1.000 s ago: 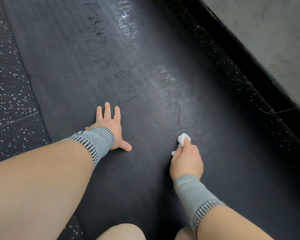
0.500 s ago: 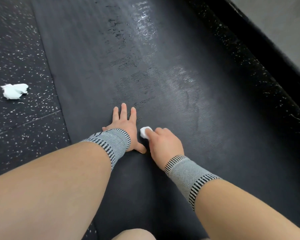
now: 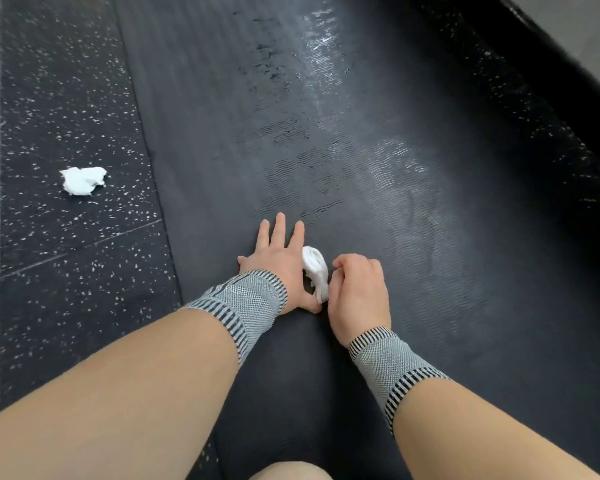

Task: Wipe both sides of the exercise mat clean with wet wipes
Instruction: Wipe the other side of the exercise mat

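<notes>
While the left hand (image 3: 281, 261) lies flat, fingers straight, on the exercise mat (image 3: 413, 271), likely bracing the body and pinning the mat to the floor (image 3: 49, 271), the right hand (image 3: 357, 292) curls round a bunched wet wipe (image 3: 315, 271) pressed to the mat just beside the left thumb. Wet streaks farther up suggest that stretch is done; a crumpled wipe (image 3: 83, 180) lies discarded on the floor at left. Right fingertips are hidden under the hand, and the mat's ends and underside are out of view.

Speckled black rubber floor (image 3: 59, 98) borders a grey wall (image 3: 575, 26).
</notes>
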`<state>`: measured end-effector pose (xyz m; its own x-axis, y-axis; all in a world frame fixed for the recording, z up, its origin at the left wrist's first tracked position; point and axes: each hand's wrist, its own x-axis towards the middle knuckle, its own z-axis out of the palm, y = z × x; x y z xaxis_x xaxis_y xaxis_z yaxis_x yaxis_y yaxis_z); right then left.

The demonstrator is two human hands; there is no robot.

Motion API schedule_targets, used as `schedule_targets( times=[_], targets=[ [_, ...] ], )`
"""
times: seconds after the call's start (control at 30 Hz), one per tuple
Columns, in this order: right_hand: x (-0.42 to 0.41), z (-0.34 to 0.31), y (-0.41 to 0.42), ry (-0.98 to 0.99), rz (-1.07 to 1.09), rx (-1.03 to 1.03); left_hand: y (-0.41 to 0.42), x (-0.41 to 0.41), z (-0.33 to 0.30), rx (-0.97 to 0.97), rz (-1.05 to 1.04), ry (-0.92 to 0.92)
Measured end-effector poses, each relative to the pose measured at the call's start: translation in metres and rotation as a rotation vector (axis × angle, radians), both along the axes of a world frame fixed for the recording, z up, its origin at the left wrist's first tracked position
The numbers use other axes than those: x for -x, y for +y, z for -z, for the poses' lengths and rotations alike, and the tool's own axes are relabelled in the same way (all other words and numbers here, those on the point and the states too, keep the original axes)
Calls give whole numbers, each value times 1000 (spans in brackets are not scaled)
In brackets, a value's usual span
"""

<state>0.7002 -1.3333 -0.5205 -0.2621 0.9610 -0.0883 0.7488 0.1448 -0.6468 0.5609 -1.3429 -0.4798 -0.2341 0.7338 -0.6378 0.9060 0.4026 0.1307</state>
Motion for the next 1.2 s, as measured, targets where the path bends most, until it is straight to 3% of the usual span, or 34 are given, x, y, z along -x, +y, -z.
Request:
schedule_targets(
  times=[0.13, 0.2, 0.23, 0.4, 0.5, 0.6, 0.77, 0.93, 1.07, 1.2],
  targets=[
    [3, 5, -3, -60, -69, -148, -36, 3, 7, -525, -326, -125],
    [3, 6, -4, -97, -64, -223, -44, -6, 8, -765, -367, -80],
    [3, 6, -4, -117, -53, -256, -42, -12, 8, -793, -334, -71],
    [6, 6, -2, -202, -54, -260, -18, -27, 21, -555, -185, -30],
    [6, 10, -2, -262, -78, -244, -37, -9, 24, -572, -296, -46],
    [6, 11, -2, -289, -84, -243, -82, 23, 24, -574, -467, 71],
    [8, 12, -3, -294, -81, -251, -67, 25, 28, -605, -488, 42],
    [6, 14, -1, -293, -103, -238, 17, -16, 34, -629, -320, -33],
    [5, 13, -1, -292, -101, -244, 16, 1, 34, -598, -204, 92],
    [7, 12, -1, -272, -94, -258, -43, 53, 33, -572, -524, 178]
  ],
)
